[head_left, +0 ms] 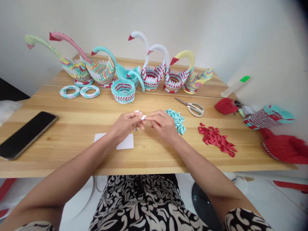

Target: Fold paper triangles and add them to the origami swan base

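Observation:
Over the middle of the table, my left hand [125, 125] pinches a small folded white paper piece [143, 117]. The fingertips of my right hand [165, 124] meet the same piece from the other side, closed on its edge. Part of it is hidden by the fingers. More white folded pieces [136, 129] lie partly covered behind my left hand. White paper sheets [125, 142] rest on the table under my left forearm. Just beyond my right hand is a pile of turquoise folded paper pieces [176, 120]. A red pile of folded pieces [216, 138] lies farther right.
Several folded-paper swans, including a turquoise one [124, 90], line the back of the wooden table [72, 122]. Two paper rings [69, 91] lie left, a phone [26, 134] nearer me. Scissors [192, 107], a cutter [235, 86] and red paper models [284, 147] are at right.

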Motion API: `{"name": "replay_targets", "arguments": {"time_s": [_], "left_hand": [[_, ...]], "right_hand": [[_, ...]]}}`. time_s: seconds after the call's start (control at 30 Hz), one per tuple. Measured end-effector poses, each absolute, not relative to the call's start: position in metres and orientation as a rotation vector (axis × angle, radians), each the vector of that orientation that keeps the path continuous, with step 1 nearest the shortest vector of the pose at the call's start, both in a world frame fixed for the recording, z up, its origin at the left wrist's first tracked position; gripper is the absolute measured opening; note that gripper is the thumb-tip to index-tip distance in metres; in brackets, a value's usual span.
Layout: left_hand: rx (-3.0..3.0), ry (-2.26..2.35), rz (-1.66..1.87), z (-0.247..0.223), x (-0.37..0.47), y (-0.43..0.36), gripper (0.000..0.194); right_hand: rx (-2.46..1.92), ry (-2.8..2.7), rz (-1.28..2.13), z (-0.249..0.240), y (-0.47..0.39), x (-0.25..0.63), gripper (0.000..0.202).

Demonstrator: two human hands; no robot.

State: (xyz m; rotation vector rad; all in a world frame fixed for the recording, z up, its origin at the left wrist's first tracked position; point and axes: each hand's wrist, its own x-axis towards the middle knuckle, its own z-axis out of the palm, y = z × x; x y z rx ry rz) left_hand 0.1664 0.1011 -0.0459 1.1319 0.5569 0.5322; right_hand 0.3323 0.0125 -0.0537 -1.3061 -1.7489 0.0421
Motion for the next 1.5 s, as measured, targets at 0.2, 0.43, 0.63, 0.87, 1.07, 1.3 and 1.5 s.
{"name": "replay_targets", "arguments": {"time_s": [0.2,0.43,0.63,0.87,1.07,1.3,1.5], "left_hand": [[1.322,0.574,0.568,-0.045,0.165,0.100,0.032],[1.553,0.632,0.791,-0.037,0.164,0.094,0.026],[1.867,0.623,0.898,-0.040,0.162,0.089,0.023],[1.897,0.600,0.932,-0.040,0.162,0.088,0.023],[1.996,0.516,0.927,-0.036,0.159,0.090,0.012],[1.845,0.562,0.935,-0.037,0.161,0.088,0.012],[1.624,0.573,0.894,-0.042,0.163,0.090,0.016]], "right_hand": [[-1.301,-1.706,0.029,-0.052,0.012,0.336,0.026],[-1.379,-1.393,0.506,-0.048,0.012,0.334,0.021],[-1.373,-1.390,0.561,-0.047,0.011,0.335,0.020],[-1.329,-1.478,0.495,-0.046,0.012,0.338,0.019],[-1.254,-1.628,0.349,-0.044,0.011,0.339,0.019],[-1.274,-1.619,0.256,-0.044,0.007,0.331,0.021],[-1.280,-1.522,0.370,-0.049,0.008,0.329,0.017]]}}
